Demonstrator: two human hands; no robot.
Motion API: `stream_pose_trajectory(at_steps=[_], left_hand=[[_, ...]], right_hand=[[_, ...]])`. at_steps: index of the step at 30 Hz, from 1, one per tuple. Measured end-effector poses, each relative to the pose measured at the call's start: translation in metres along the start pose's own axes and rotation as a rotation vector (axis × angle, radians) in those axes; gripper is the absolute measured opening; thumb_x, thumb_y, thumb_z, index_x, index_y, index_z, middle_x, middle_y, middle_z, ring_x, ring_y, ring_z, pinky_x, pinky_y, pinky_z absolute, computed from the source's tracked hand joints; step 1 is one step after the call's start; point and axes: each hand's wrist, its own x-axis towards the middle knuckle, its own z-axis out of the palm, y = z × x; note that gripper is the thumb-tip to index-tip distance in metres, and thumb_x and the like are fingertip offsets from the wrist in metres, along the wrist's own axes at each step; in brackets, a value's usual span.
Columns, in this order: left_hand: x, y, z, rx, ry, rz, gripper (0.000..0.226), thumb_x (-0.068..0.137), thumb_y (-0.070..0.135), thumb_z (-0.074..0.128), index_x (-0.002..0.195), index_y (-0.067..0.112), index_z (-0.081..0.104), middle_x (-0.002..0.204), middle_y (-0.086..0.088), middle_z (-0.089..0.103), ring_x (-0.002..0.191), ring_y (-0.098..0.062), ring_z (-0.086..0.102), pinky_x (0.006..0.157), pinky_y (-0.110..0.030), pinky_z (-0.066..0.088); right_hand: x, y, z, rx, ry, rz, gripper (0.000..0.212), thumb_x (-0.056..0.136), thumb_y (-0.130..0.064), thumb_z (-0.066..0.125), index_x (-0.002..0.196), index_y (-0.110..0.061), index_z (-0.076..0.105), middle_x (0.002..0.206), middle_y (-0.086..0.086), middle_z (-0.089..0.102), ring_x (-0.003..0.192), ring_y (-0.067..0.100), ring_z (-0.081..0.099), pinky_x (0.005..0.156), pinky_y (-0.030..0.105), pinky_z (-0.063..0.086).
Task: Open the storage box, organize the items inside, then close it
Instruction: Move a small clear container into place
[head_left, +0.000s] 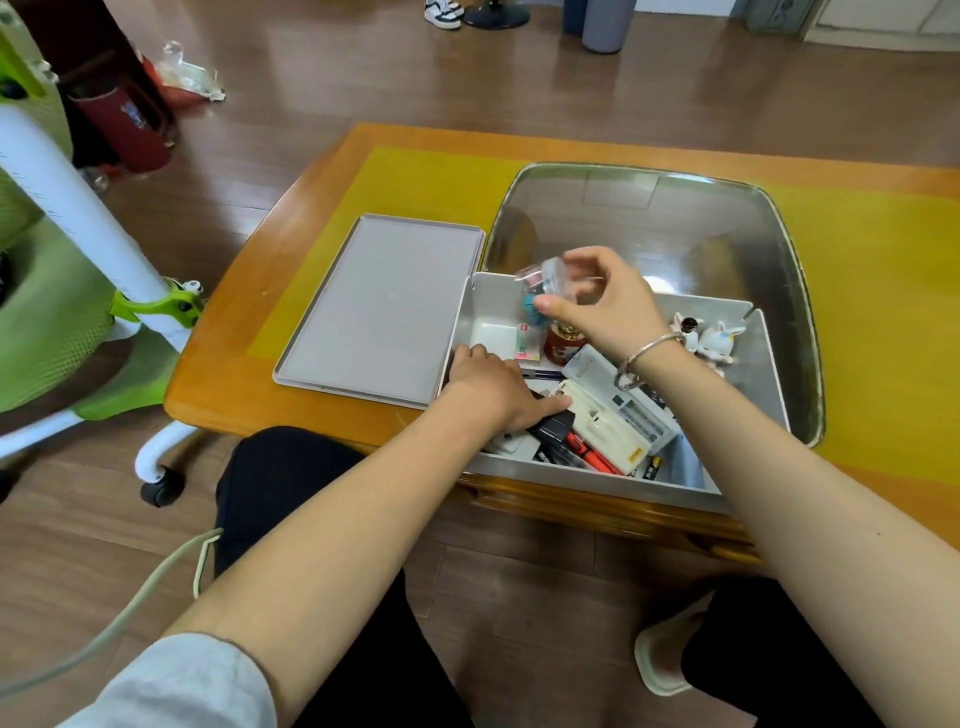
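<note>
Both forearms reach into the open storage box; right hand fingers pinch a clear container at twelve o'clock. Left hand presses clutter, grip hidden; set it upright.

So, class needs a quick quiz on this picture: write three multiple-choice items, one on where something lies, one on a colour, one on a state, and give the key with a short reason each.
1. Where does the lid lie?
A. On the table, left of the storage box
B. On top of the box
C. On the floor

2. What colour is the mat under the box?
A. Blue
B. Yellow
C. White

3. What is the right hand doing?
A. Resting flat on the table
B. Pressing the lid down
C. Holding a small clear container over the box

Key: 1 A, the lid sits flat beside the storage box. 2 B, yellow shows all round. 3 C, its fingers grip the clear container; the left hand is down among the items.
</note>
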Motion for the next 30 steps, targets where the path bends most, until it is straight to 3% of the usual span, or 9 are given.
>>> stream_pose_trajectory(at_steps=[5,9,14,19,24,28,30], left_hand=[[-0.014,0.0,0.006,-0.015,0.014,0.012,0.103,0.077,0.087,0.012,0.148,0.015,0.029,0.146,-0.016,0.04,0.137,-0.032,0.032,0.109,-0.042,0.02],[-0.017,-0.001,0.007,-0.038,0.026,0.034,0.101,0.078,0.086,0.014,0.15,0.016,0.024,0.151,-0.016,0.033,0.139,-0.032,0.03,0.11,-0.041,0.02],[-0.019,-0.002,0.013,-0.073,0.044,0.05,0.099,0.079,0.085,0.016,0.151,0.017,0.022,0.151,-0.019,0.032,0.138,-0.036,0.028,0.111,-0.043,0.021],[-0.02,-0.002,0.016,-0.08,0.05,0.052,0.096,0.081,0.084,0.015,0.151,0.019,0.02,0.15,-0.018,0.034,0.138,-0.036,0.029,0.11,-0.043,0.021],[-0.021,-0.002,0.016,-0.106,0.052,0.056,0.094,0.081,0.083,0.015,0.152,0.02,0.018,0.15,-0.017,0.034,0.138,-0.035,0.028,0.11,-0.043,0.02],[-0.022,-0.003,0.014,-0.125,0.04,0.066,0.091,0.084,0.081,0.015,0.153,0.021,0.017,0.151,-0.017,0.032,0.139,-0.036,0.026,0.112,-0.044,0.02],[-0.023,-0.004,0.012,-0.159,0.026,0.064,0.088,0.086,0.078,0.016,0.153,0.021,0.015,0.153,-0.018,0.029,0.141,-0.036,0.023,0.113,-0.045,0.019]], right_hand=[[0.012,-0.006,0.031,-0.366,-0.196,-0.186,0.064,0.063,-0.034,0.085,0.116,-0.015,0.055,0.116,0.001,0.061,0.1,0.013,0.055,0.087,0.023,0.042],[0.018,-0.001,0.049,-0.598,-0.334,-0.237,0.054,0.068,-0.033,0.081,0.112,-0.015,0.054,0.117,0.005,0.058,0.109,0.024,0.054,0.091,0.039,0.045],[0.02,0.004,0.062,-0.704,-0.335,-0.297,0.045,0.074,-0.032,0.077,0.109,-0.011,0.057,0.118,0.008,0.053,0.111,0.027,0.05,0.087,0.035,0.042],[0.025,0.006,0.066,-0.905,-0.345,-0.239,0.043,0.078,-0.041,0.07,0.109,-0.013,0.059,0.111,0.01,0.059,0.106,0.032,0.055,0.08,0.038,0.046],[0.035,0.005,0.062,-0.895,-0.395,-0.212,0.024,0.078,-0.022,0.071,0.102,-0.018,0.065,0.11,0.01,0.061,0.102,0.033,0.058,0.08,0.035,0.047],[0.038,0.005,0.056,-0.916,-0.515,-0.283,0.029,0.074,-0.011,0.073,0.102,-0.016,0.066,0.108,0.007,0.062,0.1,0.028,0.058,0.075,0.028,0.041],[0.04,0.003,0.053,-0.924,-0.57,-0.29,0.038,0.073,-0.001,0.07,0.107,-0.016,0.065,0.112,0.007,0.063,0.103,0.027,0.058,0.082,0.028,0.046]])
